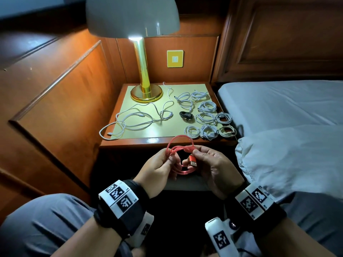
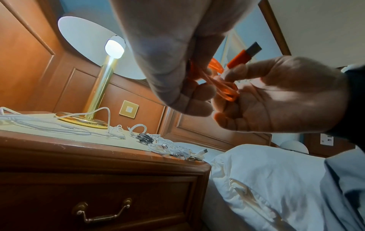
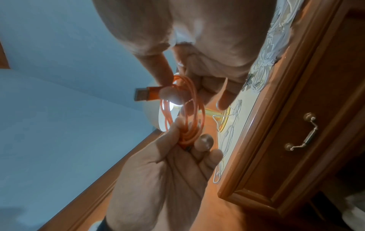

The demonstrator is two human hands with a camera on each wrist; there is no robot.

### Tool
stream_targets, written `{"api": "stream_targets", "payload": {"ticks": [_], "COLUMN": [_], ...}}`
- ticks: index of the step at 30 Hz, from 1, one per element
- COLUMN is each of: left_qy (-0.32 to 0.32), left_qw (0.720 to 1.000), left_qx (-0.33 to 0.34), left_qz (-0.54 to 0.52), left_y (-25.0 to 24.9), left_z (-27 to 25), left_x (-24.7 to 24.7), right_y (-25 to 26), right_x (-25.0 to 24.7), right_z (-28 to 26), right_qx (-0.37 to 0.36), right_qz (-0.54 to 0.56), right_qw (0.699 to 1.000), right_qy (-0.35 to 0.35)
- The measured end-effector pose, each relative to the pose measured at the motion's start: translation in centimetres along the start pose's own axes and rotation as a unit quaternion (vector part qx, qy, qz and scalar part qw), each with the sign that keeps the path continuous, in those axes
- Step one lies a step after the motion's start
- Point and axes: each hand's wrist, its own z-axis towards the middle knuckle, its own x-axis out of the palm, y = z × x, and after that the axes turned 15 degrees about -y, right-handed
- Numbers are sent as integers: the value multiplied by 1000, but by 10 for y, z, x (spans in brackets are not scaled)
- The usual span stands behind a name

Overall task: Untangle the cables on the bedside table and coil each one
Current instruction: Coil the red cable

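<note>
Both hands at lap: left hand pinches red cable loops, right hand pinches its USB plug. Coiled cables done on bedside table; loose white cables left.

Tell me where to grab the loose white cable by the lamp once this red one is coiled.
Judging from the head view, pinch the loose white cable near its plug end at the bedside table's front left corner, coming from above. That end lies free on the mat, while the far part snakes past the lamp base.
</note>
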Motion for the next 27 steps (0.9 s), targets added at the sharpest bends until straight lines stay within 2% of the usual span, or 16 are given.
{"api": "stream_targets", "payload": {"ticks": [3, 5, 7, 9, 11, 13, 15, 18, 21, 22, 24, 27], "left_qy": [21, 27, 14, -5, -26, -52, -64, -89, -174, -184, -168, -118], "left_qw": [999, 999, 999, 999, 999, 998, 998, 995, 983, 981, 984, 993], "left_qx": [-32, -35, -31, -34, -37, -28, -20, -23, -53, -57, -45, -24], "left_qz": [-34, -27, -1, 2, 1, 15, 23, 25, -7, -19, -26, -16], "left_y": [-3, -4, -5, -4, -3, -3, -5, -6, -9, -11, -15, -16], "left_z": [-2, -4, -4, -2, 2, 5, 5, 8, 21, 23, 23, 14], "left_x": [-1, 0, -1, -3, -6, -8, -8, -11, -24, -28, -32, -26], "right_y": [7, 3, 1, -1, 0, 0, 1, 6, 16, 18, 19, 11], "right_x": [1, -1, -2, -4, -6, -9, -9, -6, -7, -8, -11, -18], "right_z": [-5, -5, -4, -3, -1, 1, 1, -3, -4, -3, 0, 1], "right_qx": [24, -21, -81, -107, -150, -203, -224, -217, -195, -185, -164, -138], "right_qz": [-44, -143, -249, -292, -323, -347, -344, -343, -344, -343, -363, -428], "right_qw": [998, 989, 965, 950, 934, 913, 906, 910, 917, 921, 917, 891], "right_qy": [30, 32, 20, 13, -14, -69, -101, -80, -42, -29, 1, 62]}}
